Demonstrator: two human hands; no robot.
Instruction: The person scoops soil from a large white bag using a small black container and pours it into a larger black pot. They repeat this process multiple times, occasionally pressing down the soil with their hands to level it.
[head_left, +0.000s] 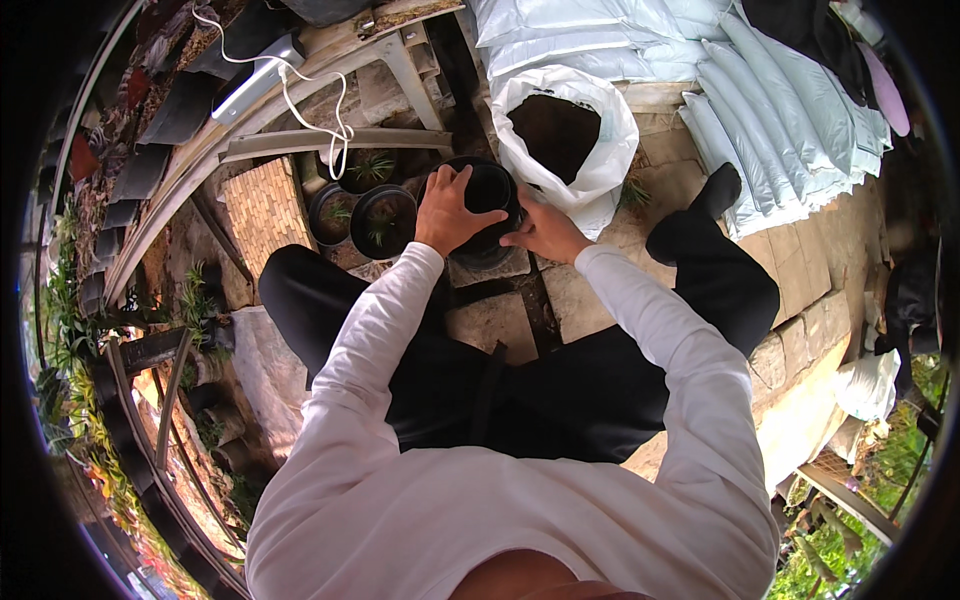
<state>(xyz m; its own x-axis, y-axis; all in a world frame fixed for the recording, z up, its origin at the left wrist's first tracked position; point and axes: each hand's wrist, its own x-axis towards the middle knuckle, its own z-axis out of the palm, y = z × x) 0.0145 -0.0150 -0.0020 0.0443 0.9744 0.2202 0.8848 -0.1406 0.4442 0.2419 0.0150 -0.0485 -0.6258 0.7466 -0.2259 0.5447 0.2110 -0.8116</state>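
Observation:
A black plant pot (489,184) stands in front of me on the paving, with the curved black wall of a pot (485,262) showing below my hands. Whether this is one pot or several nested ones, I cannot tell. My left hand (450,212) grips its left side, fingers curled at the rim and thumb stretched across the near side. On the right, my right hand (547,230) is closed around the opposite side; part of its fingers is hidden. Just beyond that hand sits an open white sack (619,150) with dark soil (553,135) inside.
Small potted plants (383,222) stand left of my hands beside a patterned tan block (264,207). Filled pale sacks (600,30) are stacked at the back, with more sacks (790,110) to the right. A white cable (290,95) hangs over a wooden frame (335,142). My legs flank the workspace.

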